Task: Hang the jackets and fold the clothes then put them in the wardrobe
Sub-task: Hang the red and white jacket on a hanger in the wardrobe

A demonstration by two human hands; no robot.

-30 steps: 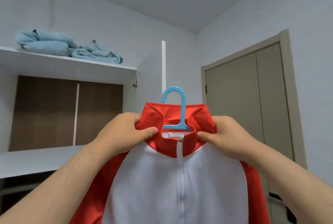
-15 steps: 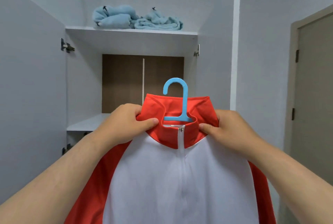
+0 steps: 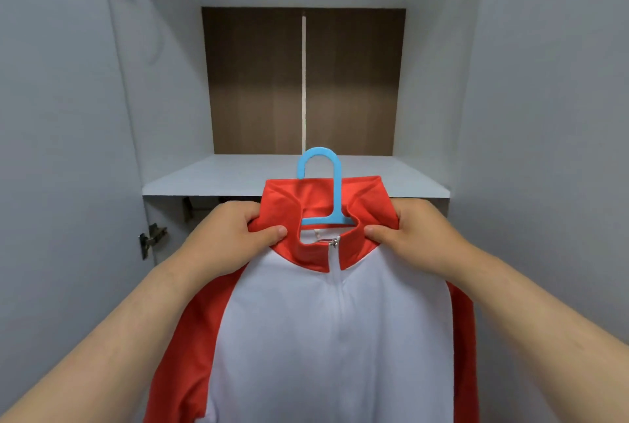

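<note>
The open wardrobe (image 3: 163,82) fills the frame, and I judge the red and white jacket (image 3: 323,337) should go in under the shelf (image 3: 296,174), kept level, with the hook free of the collar; no rail is visible. The jacket hangs at lower centre, the left hand (image 3: 224,235) and the right hand (image 3: 418,235) each pinching one side of its collar, with the blue hanger (image 3: 337,198) upright between them.

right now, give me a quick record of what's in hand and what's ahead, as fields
jacket: red and white, zipped up, on a blue hanger
left hand: grips the collar on its left side
right hand: grips the collar on its right side
hanger hook: free, hooked on nothing
ahead: open wardrobe, shelf, brown back panel
rail: not in view
</note>
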